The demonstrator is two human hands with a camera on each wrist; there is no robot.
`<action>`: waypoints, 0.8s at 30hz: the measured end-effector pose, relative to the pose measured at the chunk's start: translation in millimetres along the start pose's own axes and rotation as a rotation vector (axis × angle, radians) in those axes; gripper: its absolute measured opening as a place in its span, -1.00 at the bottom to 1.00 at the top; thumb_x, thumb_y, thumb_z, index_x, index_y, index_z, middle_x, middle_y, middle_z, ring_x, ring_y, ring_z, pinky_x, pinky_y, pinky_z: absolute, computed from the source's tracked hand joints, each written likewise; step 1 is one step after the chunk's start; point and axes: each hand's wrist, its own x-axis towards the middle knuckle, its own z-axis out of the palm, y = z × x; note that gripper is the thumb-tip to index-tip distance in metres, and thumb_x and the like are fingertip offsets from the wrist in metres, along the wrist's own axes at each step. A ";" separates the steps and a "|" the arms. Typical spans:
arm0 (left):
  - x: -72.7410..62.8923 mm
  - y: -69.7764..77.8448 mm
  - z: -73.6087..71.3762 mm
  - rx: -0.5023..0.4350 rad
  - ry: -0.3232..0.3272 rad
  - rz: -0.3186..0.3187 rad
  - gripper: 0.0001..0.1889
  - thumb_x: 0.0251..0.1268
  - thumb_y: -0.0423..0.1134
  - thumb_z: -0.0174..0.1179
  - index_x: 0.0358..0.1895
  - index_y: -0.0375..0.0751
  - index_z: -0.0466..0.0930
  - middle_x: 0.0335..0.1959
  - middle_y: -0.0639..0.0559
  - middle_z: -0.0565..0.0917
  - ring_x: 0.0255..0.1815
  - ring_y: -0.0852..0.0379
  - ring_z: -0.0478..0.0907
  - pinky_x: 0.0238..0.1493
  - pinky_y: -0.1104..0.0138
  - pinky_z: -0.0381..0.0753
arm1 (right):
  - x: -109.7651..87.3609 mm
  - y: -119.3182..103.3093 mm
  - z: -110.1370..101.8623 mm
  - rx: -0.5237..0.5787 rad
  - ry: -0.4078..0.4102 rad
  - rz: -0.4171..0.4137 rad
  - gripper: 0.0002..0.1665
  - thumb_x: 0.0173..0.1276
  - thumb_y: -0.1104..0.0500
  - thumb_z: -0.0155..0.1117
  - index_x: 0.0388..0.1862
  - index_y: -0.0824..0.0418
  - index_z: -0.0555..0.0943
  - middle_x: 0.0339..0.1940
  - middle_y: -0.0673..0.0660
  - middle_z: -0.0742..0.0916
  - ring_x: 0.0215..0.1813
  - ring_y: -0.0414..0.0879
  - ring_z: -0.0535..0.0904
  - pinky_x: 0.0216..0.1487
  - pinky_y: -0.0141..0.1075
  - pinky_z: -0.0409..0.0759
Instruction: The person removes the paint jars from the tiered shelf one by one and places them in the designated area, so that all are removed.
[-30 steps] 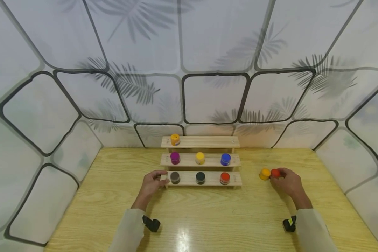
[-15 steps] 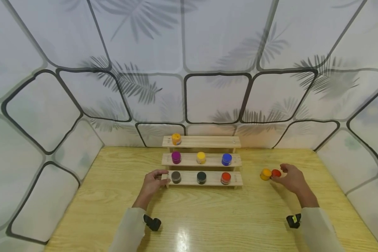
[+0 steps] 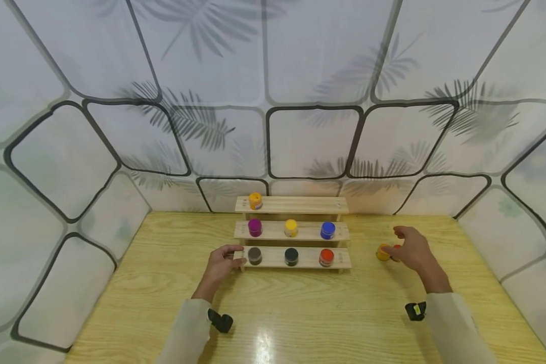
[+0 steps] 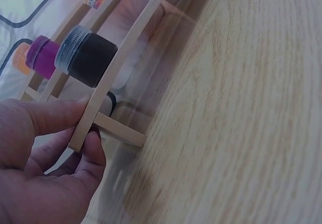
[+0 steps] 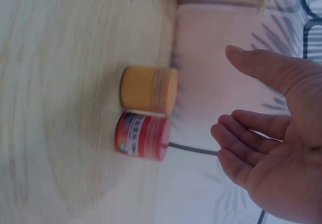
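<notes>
Right hand lifts empty from the red jar, leaving it standing; left hand pinches the rack by its left edge.

Both sleeves plain off-white, long. From here I see two small, blocky black wrist cameras; right one carries a yellow-green patch.

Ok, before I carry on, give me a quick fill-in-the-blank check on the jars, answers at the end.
The bottom shelf, pinched by the left hand, carries ____ jars.
On the middle shelf, the jar between the purple jar and the blue jar is ____.
The number of jars on the top shelf is ____.
By the right hand, an orange jar stands beside a ____ one.

Missing words: three; yellow; one; red.
</notes>
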 end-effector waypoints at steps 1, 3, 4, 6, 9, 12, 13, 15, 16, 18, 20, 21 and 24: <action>0.3 -0.3 -0.2 -0.001 0.001 0.000 -0.65 0.10 -0.37 0.33 0.00 -0.31 0.61 0.09 -0.19 0.54 -0.05 0.06 0.40 -0.13 0.37 0.42 | 0.8 -3.4 0.5 0.006 0.002 -0.002 -0.11 0.24 0.05 0.32 0.31 0.61 0.20 0.23 0.60 0.38 0.19 0.46 0.35 0.08 0.20 0.44; 0.6 -0.7 -0.3 0.003 0.007 -0.002 -0.66 0.09 -0.38 0.33 0.00 -0.31 0.62 0.07 -0.18 0.53 -0.06 0.07 0.39 -0.13 0.37 0.42 | 2.3 -10.4 1.9 0.000 0.011 -0.012 -0.12 0.24 0.05 0.32 0.30 0.61 0.22 0.23 0.59 0.38 0.19 0.46 0.36 0.09 0.20 0.44; 0.8 -0.7 -0.4 0.000 0.008 -0.005 -0.66 0.09 -0.38 0.33 -0.01 -0.31 0.62 0.06 -0.17 0.53 -0.09 0.07 0.38 -0.15 0.36 0.42 | 2.9 -14.4 2.9 0.003 0.016 -0.017 -0.12 0.23 0.05 0.33 0.30 0.61 0.23 0.23 0.59 0.39 0.19 0.46 0.36 0.09 0.20 0.43; 1.2 -1.1 -0.5 0.000 0.012 -0.008 -0.66 0.09 -0.39 0.32 -0.01 -0.31 0.62 0.05 -0.17 0.54 -0.12 0.08 0.38 -0.17 0.38 0.41 | 4.3 -21.1 5.3 -0.001 0.032 -0.032 -0.14 0.23 0.05 0.33 0.29 0.59 0.25 0.22 0.57 0.41 0.20 0.44 0.34 0.12 0.21 0.40; 1.4 -1.5 -1.0 0.004 0.014 -0.014 -0.66 0.08 -0.39 0.33 -0.01 -0.30 0.62 0.06 -0.18 0.55 -0.11 0.07 0.39 -0.18 0.39 0.42 | 6.3 -31.0 9.9 0.012 0.080 -0.068 -0.18 0.24 0.06 0.32 0.28 0.57 0.28 0.20 0.55 0.44 0.20 0.41 0.36 0.15 0.22 0.37; 1.6 -1.8 -1.4 0.004 0.014 -0.015 -0.66 0.08 -0.39 0.34 -0.01 -0.30 0.62 0.09 -0.19 0.54 -0.04 0.05 0.41 -0.14 0.39 0.43 | 7.8 -40.4 13.2 0.043 0.147 -0.107 -0.20 0.23 0.05 0.33 0.25 0.55 0.32 0.16 0.53 0.47 0.19 0.39 0.37 0.16 0.23 0.34; 1.8 -2.0 -1.4 0.001 0.014 -0.015 -0.66 0.08 -0.39 0.34 -0.02 -0.30 0.62 0.09 -0.20 0.54 -0.02 0.03 0.41 -0.12 0.38 0.43 | 8.2 -44.1 14.3 0.044 0.180 -0.114 -0.21 0.21 0.03 0.35 0.24 0.52 0.35 0.14 0.50 0.50 0.17 0.36 0.40 0.14 0.21 0.36; 1.9 -1.3 -0.9 0.002 0.013 -0.011 -0.66 0.08 -0.38 0.34 -0.02 -0.30 0.63 0.10 -0.19 0.54 0.01 0.03 0.41 -0.09 0.37 0.43 | 9.2 -49.9 15.7 0.058 0.210 -0.127 -0.23 0.20 0.04 0.35 0.23 0.50 0.35 0.13 0.48 0.51 0.16 0.35 0.40 0.14 0.20 0.35; 1.7 -1.0 -0.6 0.001 0.012 -0.010 -0.66 0.08 -0.38 0.34 -0.02 -0.31 0.62 0.10 -0.20 0.54 0.02 0.02 0.42 -0.08 0.36 0.44 | 10.0 -52.3 16.2 0.062 0.220 -0.132 -0.24 0.20 0.05 0.35 0.23 0.50 0.36 0.12 0.47 0.51 0.16 0.34 0.40 0.14 0.20 0.35; 1.2 0.0 0.1 0.001 0.010 -0.009 -0.66 0.08 -0.39 0.34 -0.01 -0.30 0.62 0.11 -0.20 0.53 0.02 0.02 0.41 -0.07 0.35 0.44 | 10.9 -58.1 15.8 0.058 0.223 -0.140 -0.24 0.21 0.06 0.36 0.24 0.49 0.36 0.12 0.46 0.51 0.16 0.34 0.40 0.15 0.19 0.35; 0.9 0.6 0.9 -0.004 0.007 -0.010 -0.66 0.08 -0.39 0.33 -0.01 -0.31 0.62 0.11 -0.20 0.53 -0.05 0.05 0.44 -0.13 0.34 0.46 | 12.7 -62.4 15.7 0.061 0.215 -0.157 -0.26 0.21 0.11 0.35 0.25 0.51 0.35 0.13 0.48 0.50 0.17 0.36 0.39 0.17 0.20 0.34; 0.6 0.7 1.0 -0.006 0.006 -0.010 -0.66 0.08 -0.40 0.33 -0.01 -0.31 0.62 0.12 -0.20 0.53 -0.06 0.05 0.44 -0.15 0.35 0.47 | 13.6 -65.1 15.8 0.061 0.217 -0.166 -0.26 0.21 0.13 0.35 0.24 0.51 0.35 0.13 0.48 0.50 0.17 0.36 0.39 0.17 0.20 0.34; 0.5 0.6 0.9 -0.011 0.001 -0.015 -0.66 0.09 -0.40 0.32 0.00 -0.31 0.62 0.14 -0.21 0.52 -0.03 0.03 0.45 -0.15 0.35 0.47 | 15.5 -74.2 16.5 0.064 0.222 -0.188 -0.28 0.20 0.15 0.36 0.23 0.53 0.36 0.11 0.49 0.51 0.15 0.36 0.41 0.17 0.19 0.35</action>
